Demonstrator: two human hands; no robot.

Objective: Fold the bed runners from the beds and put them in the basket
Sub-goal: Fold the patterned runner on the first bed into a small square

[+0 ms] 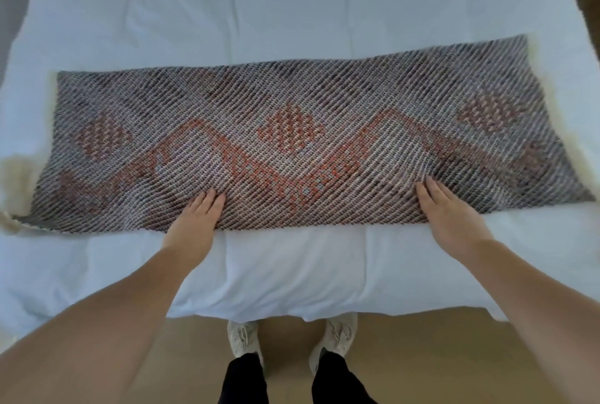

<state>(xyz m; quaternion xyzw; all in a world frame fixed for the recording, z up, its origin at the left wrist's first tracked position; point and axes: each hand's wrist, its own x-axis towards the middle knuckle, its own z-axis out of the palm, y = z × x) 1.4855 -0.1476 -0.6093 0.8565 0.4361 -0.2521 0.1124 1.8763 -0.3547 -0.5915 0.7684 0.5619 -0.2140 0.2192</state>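
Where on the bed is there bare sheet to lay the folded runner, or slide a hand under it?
Bare sheet lies beyond the runner, its widest free patch. A narrower strip runs between the runner's near edge and the bed's foot. The left hand and right hand rest flat on that near edge, crowding it. Fringe fills the runner's ends.

Both forearms bare, no sleeves in view. No rings, watch or bands visible on left hand (194,221) or right hand (451,215). Nails short, unpainted as far as blur allows. Trousers (243,381) black, full length, reaching shoes. Shoes (242,337) pale cream or off-white, low-cut trainers with matching laces, soft rounded toes. Nothing else of person in frame.
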